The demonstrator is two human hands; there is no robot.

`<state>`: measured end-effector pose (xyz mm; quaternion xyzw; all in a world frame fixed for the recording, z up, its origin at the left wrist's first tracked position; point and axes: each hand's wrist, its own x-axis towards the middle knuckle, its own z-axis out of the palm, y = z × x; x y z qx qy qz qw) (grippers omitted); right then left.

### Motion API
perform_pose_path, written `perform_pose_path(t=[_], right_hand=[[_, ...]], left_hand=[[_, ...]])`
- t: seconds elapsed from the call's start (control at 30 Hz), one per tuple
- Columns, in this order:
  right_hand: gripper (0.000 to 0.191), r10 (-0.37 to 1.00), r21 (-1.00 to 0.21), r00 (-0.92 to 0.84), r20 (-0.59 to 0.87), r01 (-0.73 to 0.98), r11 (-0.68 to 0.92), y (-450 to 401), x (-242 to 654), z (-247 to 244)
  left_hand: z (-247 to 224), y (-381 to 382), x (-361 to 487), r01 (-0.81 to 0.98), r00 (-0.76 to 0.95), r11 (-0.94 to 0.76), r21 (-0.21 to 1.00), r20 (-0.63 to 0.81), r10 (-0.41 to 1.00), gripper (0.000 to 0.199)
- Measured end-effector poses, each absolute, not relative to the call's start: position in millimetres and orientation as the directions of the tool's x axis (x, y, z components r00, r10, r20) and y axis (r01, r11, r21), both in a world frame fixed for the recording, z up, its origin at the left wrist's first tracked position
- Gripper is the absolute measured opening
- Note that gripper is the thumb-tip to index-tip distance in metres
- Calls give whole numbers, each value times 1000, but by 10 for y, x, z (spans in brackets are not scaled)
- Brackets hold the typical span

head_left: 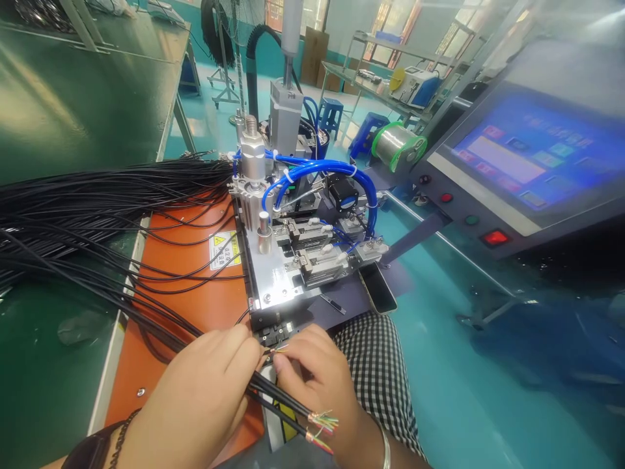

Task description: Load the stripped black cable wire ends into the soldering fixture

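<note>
My left hand (209, 384) is closed around several black cables (280, 394), whose stripped ends fan out in thin coloured wires (325, 423) at the lower right. Facing it, my right hand (315, 374) pinches the fine coloured wires (279, 349) of one cable end between thumb and fingertips. Both hands meet just in front of the metal machine fixture (273, 283). The palm side of my left hand is hidden.
A large bundle of black cables (97, 195) lies across the orange plate (185, 254) on the left. Near the fixture rest a phone (378, 288) and tweezers (333, 303). A solder wire spool (399, 146) and a control screen (530, 153) stand to the right; blue air hoses (332, 166) arch above.
</note>
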<state>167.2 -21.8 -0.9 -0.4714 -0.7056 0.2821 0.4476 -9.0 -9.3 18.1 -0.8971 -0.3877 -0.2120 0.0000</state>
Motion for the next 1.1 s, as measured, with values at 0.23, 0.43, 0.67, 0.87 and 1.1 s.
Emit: perform_pose_path(t=[0.23, 0.43, 0.67, 0.87, 1.1], right_hand=[[21, 851, -727, -402, 339, 462, 508, -64, 1740, 49], [14, 941, -861, -181, 286, 382, 335, -57, 1745, -15], [16, 976, -901, -100, 192, 376, 215, -21, 1760, -82], [12, 990, -925, -82, -117, 371, -79, -8, 1880, -136], [12, 967, -945, -120, -226, 269, -188, 43, 1937, -182]], left_hand=[[126, -89, -100, 682, 654, -727, 80, 377, 655, 21], [143, -48, -89, 727, 586, -666, 165, 356, 728, 19], [144, -20, -130, 698, 564, -641, 319, 307, 766, 55], [59, 53, -126, 678, 623, -686, 265, 287, 727, 41], [11, 74, -75, 648, 686, -748, 141, 319, 654, 34]])
